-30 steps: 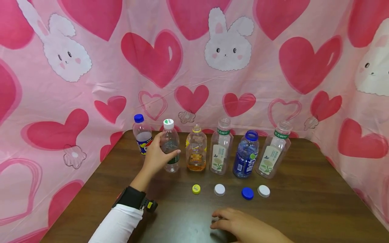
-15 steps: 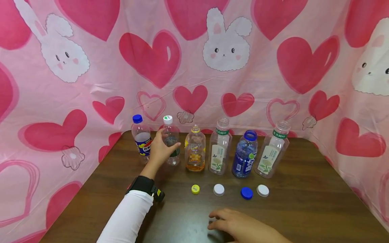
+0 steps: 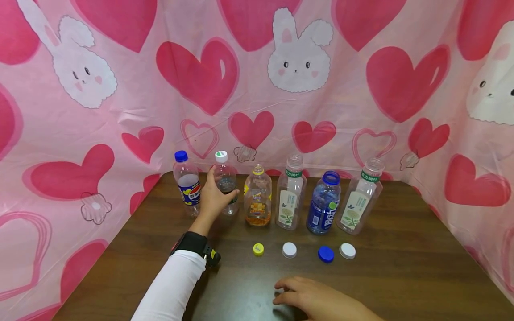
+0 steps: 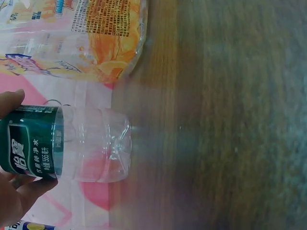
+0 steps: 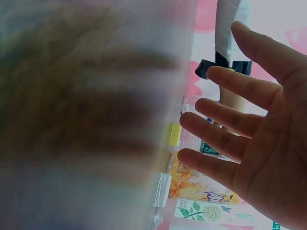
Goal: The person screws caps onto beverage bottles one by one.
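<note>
One tabletop (image 3: 241, 285), six bottles standing in a row toward its far side. My count: four open, two left with lids on. Open: left pale-label bottle (image 3: 291, 200), right pale-label bottle (image 3: 359, 200), blue bottle (image 3: 323, 206), orange-label bottle (image 3: 258, 200). Lidded: blue-capped bottle (image 3: 187, 183), left end, touched by neither hand; and green-label bottle (image 3: 225, 177), between that and the orange-label one.

Left hand (image 3: 211, 200) grasps the green-label bottle, thumb one side, fingers the other; base looks down on the tabletop from where I sit. Right hand (image 3: 317, 298) is released, fingers spread, holding nothing, near side.

Smallest: left white cap (image 3: 289, 250), right white cap (image 3: 347, 251), blue cap (image 3: 326, 254), yellow cap (image 3: 258, 249), all loose, one in front of each open bottle. The green-label bottle's white lid (image 3: 221, 156) is on, so I'd log that one as not opened.
</note>
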Motion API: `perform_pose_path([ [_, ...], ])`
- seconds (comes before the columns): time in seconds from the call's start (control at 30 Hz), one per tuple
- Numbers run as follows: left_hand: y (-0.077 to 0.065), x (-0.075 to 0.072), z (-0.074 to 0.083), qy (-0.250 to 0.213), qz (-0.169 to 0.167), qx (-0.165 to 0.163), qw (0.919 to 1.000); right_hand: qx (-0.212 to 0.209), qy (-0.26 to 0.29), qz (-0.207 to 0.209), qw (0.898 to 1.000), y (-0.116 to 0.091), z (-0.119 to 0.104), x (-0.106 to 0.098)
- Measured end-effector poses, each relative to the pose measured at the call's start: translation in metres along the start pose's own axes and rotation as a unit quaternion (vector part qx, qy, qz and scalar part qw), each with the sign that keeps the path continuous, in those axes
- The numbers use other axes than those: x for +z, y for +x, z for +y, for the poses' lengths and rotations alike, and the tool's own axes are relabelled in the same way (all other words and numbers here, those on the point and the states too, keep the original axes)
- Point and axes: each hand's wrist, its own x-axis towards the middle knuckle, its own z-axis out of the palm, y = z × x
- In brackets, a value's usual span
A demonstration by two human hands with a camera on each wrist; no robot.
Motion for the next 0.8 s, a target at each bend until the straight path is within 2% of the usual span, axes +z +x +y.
perform_pose_path([
  [0.3,-0.002,0.002,0.000,-0.008,-0.004,-0.016,0.9998,-0.019,0.007,0.018,1.000,0.002,-0.001,0.004],
  [0.4,-0.004,0.001,0.000,-0.018,0.003,-0.008,0.9998,-0.021,0.008,0.017,1.000,0.002,-0.001,0.004],
  [0.47,-0.008,-0.001,0.004,-0.023,0.016,0.011,0.9996,-0.022,0.004,0.018,1.000,0.001,-0.001,0.005],
  [0.5,-0.010,-0.003,0.008,-0.024,0.023,0.024,0.9992,-0.029,0.000,0.024,0.999,0.001,0.010,0.016],
  [0.6,-0.021,-0.009,0.021,-0.027,0.054,0.078,0.9951,-0.041,-0.018,0.036,0.998,-0.001,0.019,0.024],
  [0.7,-0.034,-0.015,0.036,-0.035,0.100,0.137,0.9849,-0.044,-0.011,0.039,0.998,-0.001,0.023,0.028],
  [0.73,-0.039,-0.016,0.041,-0.040,0.118,0.157,0.9797,-0.040,-0.011,0.035,0.999,0.000,0.014,0.018],
  [0.8,-0.049,-0.015,0.050,-0.048,0.139,0.189,0.9709,-0.035,-0.004,0.028,0.999,0.000,0.012,0.015],
])
